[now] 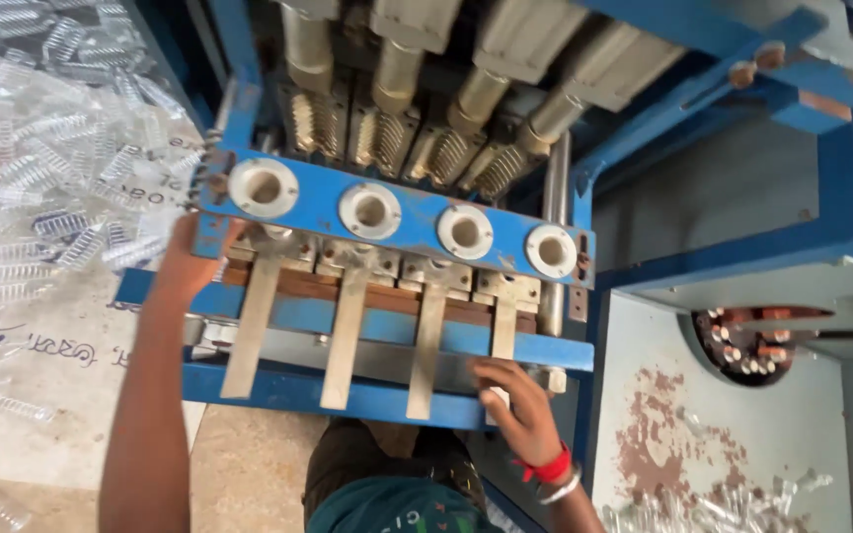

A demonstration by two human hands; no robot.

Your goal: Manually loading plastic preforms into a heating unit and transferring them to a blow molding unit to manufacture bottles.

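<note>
Head view, machine: we're looking straight down on a blue metal machine frame [387, 212], with a crossbar carrying four white round sockets [369, 210] in a row and brass-coloured threaded cylinders [397, 109] running in behind them.

Head view, left hand: our left hand [190, 262] is up at the left end of the crossbar, just below the first socket. The grip looks wrapped onto the frame edge, but the fingers are tucked behind the metal, so we can't tell how tight it is.

Head view, right hand: our right hand [517, 410] sits on the lower blue rail [367, 395], near the fourth of the flat metal strips [346, 341]. Fingers are bent and pressed down on the rail; whether they pinch anything small is hidden.

Head view, handling: we reckon this frame is heavy, rigid steel with worn paint, so nothing soft or fragile about it, though the edges look hard and the strips thin. Best hold looks like the thick rails and the crossbar ends, not the strips or sockets.

Head view, around it: a heap of clear plastic tubes [41, 158] lies to the left on a sheet, a few more at bottom right by a rusty white panel [723, 424], with a round opening full of small parts [747, 345] just above it.
</note>
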